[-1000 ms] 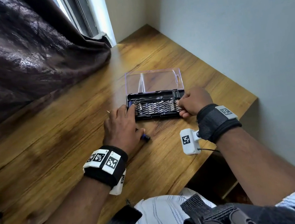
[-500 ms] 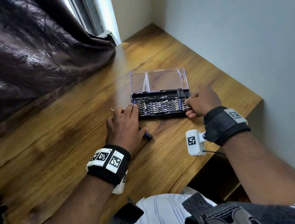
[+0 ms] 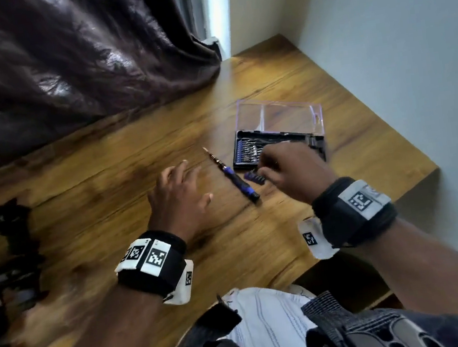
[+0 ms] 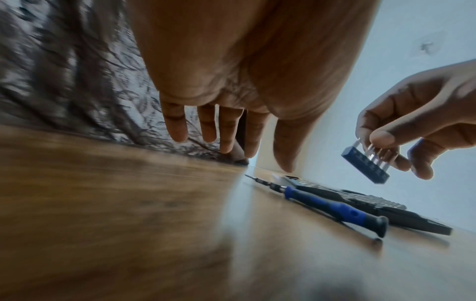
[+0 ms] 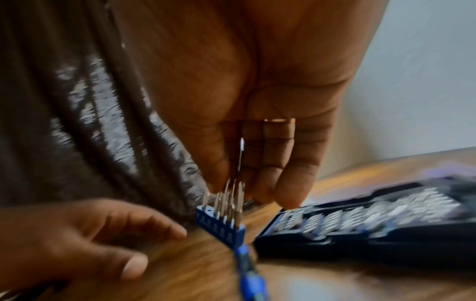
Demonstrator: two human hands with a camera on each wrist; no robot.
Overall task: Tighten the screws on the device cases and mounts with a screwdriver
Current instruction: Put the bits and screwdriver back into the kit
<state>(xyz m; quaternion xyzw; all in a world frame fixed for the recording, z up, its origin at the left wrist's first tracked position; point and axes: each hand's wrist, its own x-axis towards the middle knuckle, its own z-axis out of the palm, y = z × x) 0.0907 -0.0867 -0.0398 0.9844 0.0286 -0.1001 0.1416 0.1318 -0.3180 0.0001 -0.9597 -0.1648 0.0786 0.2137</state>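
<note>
A screwdriver (image 3: pixel 233 174) with a blue and black handle lies free on the wooden table (image 3: pixel 107 196), just left of the open bit case (image 3: pixel 248 153). My right hand (image 3: pixel 266 172) pinches a blue bit holder strip (image 3: pixel 254 177) with several metal bits, lifted above the table in front of the case. The strip (image 4: pixel 365 168) hangs tilted in the left wrist view; in the right wrist view the strip (image 5: pixel 221 226) is under my fingers (image 5: pixel 283 183). My left hand (image 3: pixel 191 183) hovers empty with fingers spread, left of the screwdriver (image 4: pixel 332 205).
The case's clear lid (image 3: pixel 278 116) lies flat behind it. A dark curtain (image 3: pixel 59 64) drapes over the table's far left. A pale wall (image 3: pixel 397 61) runs along the right, and the table edge (image 3: pixel 401 190) drops off there. Blurred black objects (image 3: pixel 2 264) sit at the left.
My left hand came off the screwdriver and moved left, leaving it on the table. My right hand lifted the blue bit strip out of the case. The head view swung left.
</note>
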